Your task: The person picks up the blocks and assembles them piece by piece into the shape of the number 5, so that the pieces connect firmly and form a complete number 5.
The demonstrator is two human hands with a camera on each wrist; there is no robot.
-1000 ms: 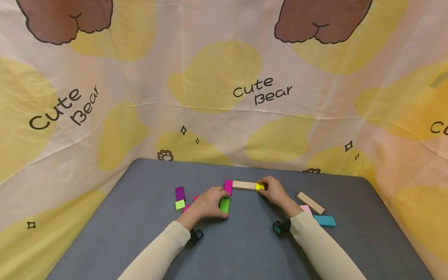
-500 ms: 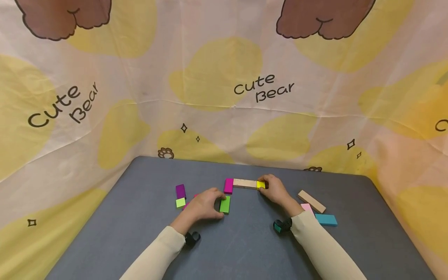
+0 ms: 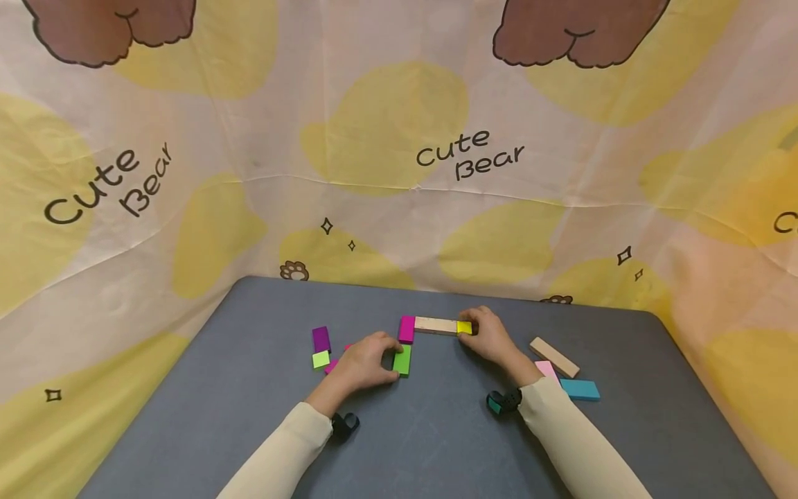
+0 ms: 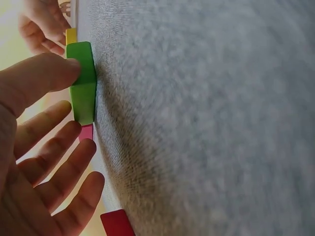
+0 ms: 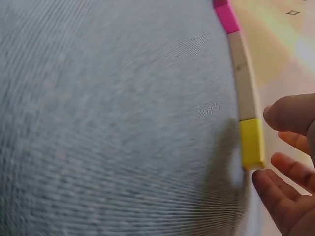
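Observation:
My left hand [image 3: 364, 362] holds a green block [image 3: 402, 360] between thumb and index finger. In the left wrist view its thumb touches the green block [image 4: 82, 81], while the other fingers spread beside it. The green block lies against a magenta block [image 3: 406, 329], which meets a plain wooden block [image 3: 435, 325]. A yellow block [image 3: 464, 327] sits at that wooden block's right end. My right hand [image 3: 492, 337] is at the yellow block; in the right wrist view a fingertip reaches the yellow block's [image 5: 251, 142] end and the thumb hovers beside it.
On the left lie a purple block [image 3: 321, 339], a lime block [image 3: 321, 360] and reddish-pink pieces partly hidden by my left hand. A loose wooden block [image 3: 554, 357], a pink block [image 3: 546, 370] and a blue block [image 3: 580, 389] lie right. Patterned cloth [image 3: 374, 159] borders the grey table [image 3: 424, 443].
Half a second ago a small gap parted the green block from the magenta block. My left hand has moved the green block back against it. My right hand stays at the yellow block.

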